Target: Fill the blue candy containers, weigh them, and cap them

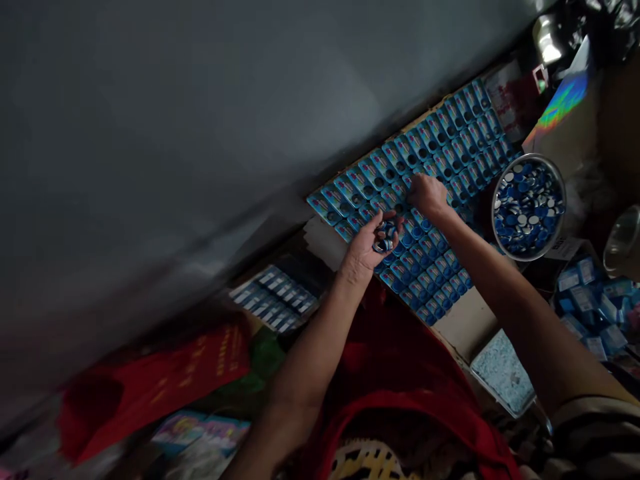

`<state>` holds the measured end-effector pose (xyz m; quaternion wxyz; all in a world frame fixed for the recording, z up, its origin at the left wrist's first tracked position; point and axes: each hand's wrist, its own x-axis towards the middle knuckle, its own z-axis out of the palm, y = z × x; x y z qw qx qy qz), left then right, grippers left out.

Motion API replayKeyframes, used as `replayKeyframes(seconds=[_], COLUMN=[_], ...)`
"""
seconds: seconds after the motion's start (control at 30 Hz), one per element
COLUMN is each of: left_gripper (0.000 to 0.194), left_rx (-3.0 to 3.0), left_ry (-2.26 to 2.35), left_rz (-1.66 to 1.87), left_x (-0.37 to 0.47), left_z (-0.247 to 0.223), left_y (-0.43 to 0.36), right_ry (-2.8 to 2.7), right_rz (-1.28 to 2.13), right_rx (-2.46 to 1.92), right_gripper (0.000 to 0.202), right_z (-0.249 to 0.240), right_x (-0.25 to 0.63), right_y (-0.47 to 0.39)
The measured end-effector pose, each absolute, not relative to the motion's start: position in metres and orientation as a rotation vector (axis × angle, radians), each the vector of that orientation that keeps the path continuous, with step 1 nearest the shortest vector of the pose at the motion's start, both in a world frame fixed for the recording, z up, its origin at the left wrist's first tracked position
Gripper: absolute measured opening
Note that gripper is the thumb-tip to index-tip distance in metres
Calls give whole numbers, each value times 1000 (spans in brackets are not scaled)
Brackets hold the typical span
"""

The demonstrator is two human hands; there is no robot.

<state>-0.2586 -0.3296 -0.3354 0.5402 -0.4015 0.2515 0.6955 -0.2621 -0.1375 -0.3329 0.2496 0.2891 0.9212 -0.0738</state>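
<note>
Cupping several discs [385, 245], left hand [367, 241], right hand [429, 193] over many cards [420, 251], one bowl [527, 258]

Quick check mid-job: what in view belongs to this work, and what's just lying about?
Seems part of the job:
- small discs in the left hand
- rows of blue cards
- metal bowl of blue and silver discs

Probably just lying about:
- red printed bag
- rainbow-sheened sheet
</note>
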Motion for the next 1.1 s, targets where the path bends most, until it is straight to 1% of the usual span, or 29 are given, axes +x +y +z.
replayKeyframes(seconds=[0.07, 0.13, 0.23, 0.33, 0.43, 0.5, 0.63, 0.7, 0.77, 0.8, 0.87, 1.0, 1.1], left_gripper=[31, 30, 30, 32, 27, 21, 20, 23, 26, 28, 29, 24, 20], left_rx=[-937, -916, -908, -889, -882, -922, -954, -946, -936, -935, -938, -926, -870], left_ry=[587, 588, 584, 535, 526, 567, 621, 614, 590, 580, 571, 577, 551], left_rz=[1689, 1723, 1748, 1746, 1731, 1706, 1659, 1663, 1693, 1717, 1773, 1876, 1936], left_x=[-259, -258, -254, -249, -242, -237, -230, -228, -228, -229, -232, -245, -254], left_z=[-339, -341, -340, -341, -346, -350, -353, -352, -349, -347, -344, -343, -349], left_y=[-330, -331, -334, -338, -337, -333, -325, -327, -333, -338, -348, -366, -372], right_ry=[2459, 2468, 2569, 2726, 2784, 2747, 2742, 2714, 2687, 2693, 2741, 2708, 2582], right_rz=[-165, -146, -187, -449, -791, -883, -1002, -1120, -1158, -1118, -910, -393, -176], right_rx=[803, 800, 736, 586, 254, 120, 156, 298, 543, 653, 756, 690, 701], right_gripper=[36, 41, 31, 18, 21, 21, 14, 10, 9, 10, 12, 17, 19], right_z=[-333, -331, -320, -304, -294, -293, -302, -308, -314, -317, -322, -330, -330], right_x=[-270, -272, -261, -234, -203, -186, -169, -167, -173, -178, -194, -232, -253], right_y=[-134, -132, -137, -152, -169, -178, -185, -183, -179, -177, -174, -174, -174])
